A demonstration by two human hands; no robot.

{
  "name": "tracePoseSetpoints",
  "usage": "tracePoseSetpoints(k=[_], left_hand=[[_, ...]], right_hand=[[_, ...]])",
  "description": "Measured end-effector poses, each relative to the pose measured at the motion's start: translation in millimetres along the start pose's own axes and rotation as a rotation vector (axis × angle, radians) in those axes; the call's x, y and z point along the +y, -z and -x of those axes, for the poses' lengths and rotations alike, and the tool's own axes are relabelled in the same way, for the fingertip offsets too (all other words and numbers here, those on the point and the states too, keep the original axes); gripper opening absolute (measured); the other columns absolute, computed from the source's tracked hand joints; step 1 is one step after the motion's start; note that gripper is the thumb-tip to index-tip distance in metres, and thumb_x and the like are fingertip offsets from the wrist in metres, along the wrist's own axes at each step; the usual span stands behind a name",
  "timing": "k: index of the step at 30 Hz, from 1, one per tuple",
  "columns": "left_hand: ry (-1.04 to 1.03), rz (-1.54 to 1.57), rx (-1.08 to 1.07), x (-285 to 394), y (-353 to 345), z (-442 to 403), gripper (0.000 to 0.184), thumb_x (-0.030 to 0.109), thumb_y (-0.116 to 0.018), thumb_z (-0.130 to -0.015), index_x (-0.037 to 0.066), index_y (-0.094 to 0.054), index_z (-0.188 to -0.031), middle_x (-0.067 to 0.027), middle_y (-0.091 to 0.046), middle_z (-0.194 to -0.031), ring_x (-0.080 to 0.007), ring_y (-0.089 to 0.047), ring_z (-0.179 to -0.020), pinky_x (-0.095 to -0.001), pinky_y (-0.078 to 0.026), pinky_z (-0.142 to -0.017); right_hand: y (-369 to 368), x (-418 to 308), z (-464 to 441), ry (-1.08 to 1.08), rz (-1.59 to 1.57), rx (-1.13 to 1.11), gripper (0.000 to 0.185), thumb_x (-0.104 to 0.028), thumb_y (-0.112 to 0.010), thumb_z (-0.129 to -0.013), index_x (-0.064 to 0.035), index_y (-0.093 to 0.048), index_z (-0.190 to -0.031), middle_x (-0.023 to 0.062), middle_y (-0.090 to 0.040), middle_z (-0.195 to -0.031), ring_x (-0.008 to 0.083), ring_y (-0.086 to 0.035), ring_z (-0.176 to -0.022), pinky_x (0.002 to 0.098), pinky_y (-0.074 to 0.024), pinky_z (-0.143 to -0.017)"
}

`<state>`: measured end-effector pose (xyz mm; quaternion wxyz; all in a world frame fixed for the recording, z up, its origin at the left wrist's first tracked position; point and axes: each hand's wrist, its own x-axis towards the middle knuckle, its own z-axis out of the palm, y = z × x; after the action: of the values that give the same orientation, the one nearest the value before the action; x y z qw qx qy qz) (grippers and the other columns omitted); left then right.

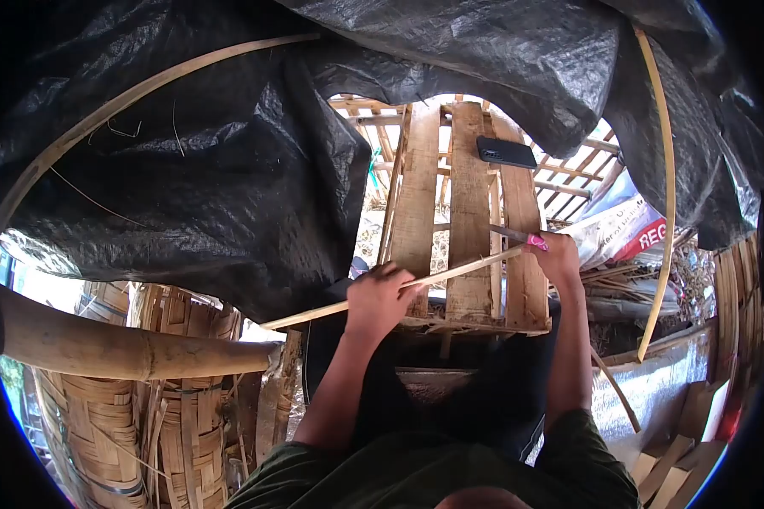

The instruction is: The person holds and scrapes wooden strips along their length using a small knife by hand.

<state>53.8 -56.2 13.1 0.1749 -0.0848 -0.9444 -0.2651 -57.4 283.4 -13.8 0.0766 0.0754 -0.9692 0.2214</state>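
My left hand (377,301) is closed around a long, pale bamboo strip (463,270), which slants from lower left up to the right. In my right hand (558,257) is a knife (509,232), gripped at a handle with pink wrapping. Its dark blade points left, just above the strip's right end. That end lies close to my right fingers; I cannot tell whether they touch it. Beneath both hands is a bench of wooden planks (418,187) with gaps between them.
A dark phone (506,153) lies on the far planks. Black plastic sheeting (204,187) hangs ahead and to the left. A thick bamboo pole (144,352) runs along the left, over woven bamboo baskets (102,424). At right are a printed sack (624,222) and a curved bamboo strip (666,170).
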Motion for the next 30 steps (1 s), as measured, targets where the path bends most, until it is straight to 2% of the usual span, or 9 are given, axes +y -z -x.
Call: tracePoseSetpoints(k=[4,11,13,15,17,22,25,26,30], left_hand=[[0.026,-0.106,0.002,-18,23,14,0.027,0.032,-0.077,-0.075,0.008,-0.065,-0.078,-0.0079,-0.063,-0.074,-0.0293,-0.064,-0.069,-0.0384,-0.051,-0.060],[0.067,-0.041,-0.062,-31,30,19,0.023,0.027,-0.075,-0.077,0.008,-0.065,-0.078,-0.0097,-0.062,-0.077,-0.0309,-0.063,-0.072,-0.0395,-0.051,-0.064],[0.058,-0.036,-0.048,-30,26,18,0.021,0.026,-0.075,-0.078,0.007,-0.065,-0.078,-0.0096,-0.062,-0.078,-0.0312,-0.063,-0.072,-0.0393,-0.050,-0.063],[0.051,-0.026,-0.016,-28,27,14,0.020,0.024,-0.075,-0.079,0.006,-0.065,-0.079,-0.0094,-0.062,-0.078,-0.0315,-0.063,-0.071,-0.0392,-0.048,-0.061],[0.079,-0.024,-0.032,-21,30,14,0.020,0.024,-0.075,-0.078,0.006,-0.066,-0.077,-0.0081,-0.061,-0.077,-0.0304,-0.063,-0.069,-0.0391,-0.047,-0.060],[0.036,-0.018,-0.014,-11,15,11,0.017,0.023,-0.076,-0.077,0.007,-0.069,-0.076,-0.0049,-0.060,-0.070,-0.0268,-0.061,-0.063,-0.0379,-0.048,-0.057],[-0.027,-0.004,0.005,1,-7,2,0.017,0.023,-0.075,-0.078,0.008,-0.069,-0.074,-0.0047,-0.061,-0.072,-0.0267,-0.062,-0.065,-0.0371,-0.048,-0.058],[-0.050,-0.046,-0.047,2,-9,-2,0.017,0.022,-0.073,-0.081,0.009,-0.072,-0.092,-0.0071,-0.062,-0.076,-0.0284,-0.062,-0.068,-0.0381,-0.050,-0.061],[-0.070,0.091,0.170,-1,-13,-12,0.033,0.018,-0.068,-0.085,0.008,-0.065,-0.116,-0.0124,-0.061,-0.082,-0.0316,-0.062,-0.075,-0.0422,-0.050,-0.063]], right_hand=[[3,3,-21,0.103,0.038,0.017,0.019,-0.031,-0.073,-0.079,-0.0116,-0.070,-0.078,0.0145,-0.064,-0.068,0.0378,-0.062,-0.067,0.0456,-0.0481,-0.059],[9,23,-46,0.060,-0.009,0.051,0.023,-0.032,-0.073,-0.079,-0.0099,-0.070,-0.082,0.0176,-0.064,-0.072,0.0394,-0.060,-0.072,0.0441,-0.0464,-0.062],[7,26,-37,0.133,-0.077,0.210,0.028,-0.032,-0.075,-0.080,-0.0056,-0.067,-0.086,0.0185,-0.062,-0.070,0.0378,-0.059,-0.065,0.0421,-0.0458,-0.060],[28,3,-23,0.085,-0.134,0.174,0.027,-0.027,-0.069,-0.087,-0.0012,-0.064,-0.090,0.0187,-0.059,-0.067,0.0319,-0.055,-0.058,0.0383,-0.0448,-0.058],[32,9,-9,-0.202,-0.243,0.202,0.023,-0.022,-0.062,-0.093,0.0011,-0.062,-0.092,0.0178,-0.056,-0.065,0.0251,-0.052,-0.055,0.0353,-0.0433,-0.057],[37,13,33,-0.046,-0.185,0.330,0.012,-0.008,-0.057,-0.092,0.0007,-0.063,-0.098,0.0204,-0.060,-0.073,0.0258,-0.056,-0.063,0.0362,-0.0454,-0.060],[32,18,45,-0.096,-0.245,0.295,0.013,-0.004,-0.057,-0.089,0.0006,-0.064,-0.098,0.0203,-0.060,-0.073,0.0263,-0.057,-0.062,0.0363,-0.0462,-0.061],[28,14,44,-0.122,-0.226,0.318,0.014,-0.002,-0.056,-0.088,0.0007,-0.064,-0.099,0.0194,-0.062,-0.073,0.0258,-0.059,-0.063,0.0366,-0.0465,-0.061],[27,-9,48,-0.163,-0.220,0.301,0.014,-0.009,-0.059,-0.090,0.0011,-0.065,-0.097,0.0208,-0.063,-0.074,0.0270,-0.063,-0.066,0.0368,-0.0477,-0.062]])
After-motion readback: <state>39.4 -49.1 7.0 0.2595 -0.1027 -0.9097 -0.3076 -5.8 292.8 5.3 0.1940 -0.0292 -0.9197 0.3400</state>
